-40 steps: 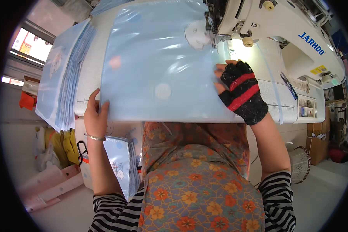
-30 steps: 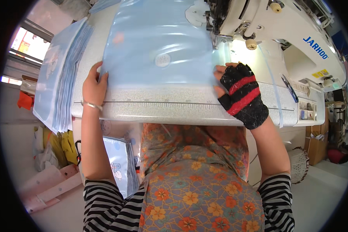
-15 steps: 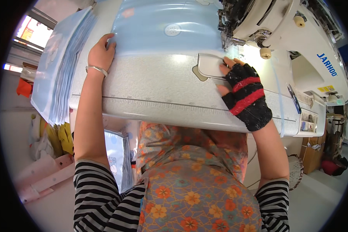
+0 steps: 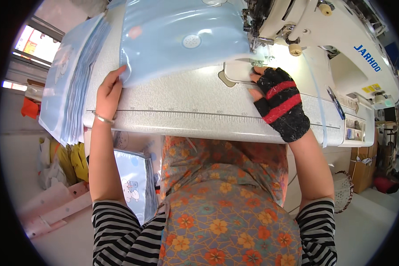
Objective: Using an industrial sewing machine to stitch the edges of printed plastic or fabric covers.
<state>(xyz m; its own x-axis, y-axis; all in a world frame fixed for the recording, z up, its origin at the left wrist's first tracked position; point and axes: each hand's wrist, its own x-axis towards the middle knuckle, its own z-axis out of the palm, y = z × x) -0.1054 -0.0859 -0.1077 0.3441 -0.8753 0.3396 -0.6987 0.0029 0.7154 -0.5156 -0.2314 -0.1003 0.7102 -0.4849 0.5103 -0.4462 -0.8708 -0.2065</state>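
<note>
A glossy pale-blue printed sheet (image 4: 164, 48), seemingly plastic, lies on the sewing machine table, its right edge at the needle area. My left hand (image 4: 109, 91) grips the near left corner of that sheet, thumb and fingers closed at the edge. My right hand (image 4: 281, 104), in a black fingerless glove with red stripes, rests on the table just in front of the presser foot (image 4: 257, 51). Its thumb and fingertips are apart beside a metal cover plate (image 4: 239, 72), and nothing shows between them. The undersides of its fingers are hidden.
The white sewing machine head (image 4: 337, 40) rises at the right. A narrow pale-blue strip (image 4: 317, 97) hangs over the front edge, with thread snips (image 4: 336, 103) beside it. Stacked blue sheets (image 4: 66, 80) stand at the left; another stack (image 4: 135, 181) lies below the table.
My left hand has drawn the sheet's near left corner toward me, so the near edge now slants. The right hand has stayed by the machine. The whole view has shifted slightly.
</note>
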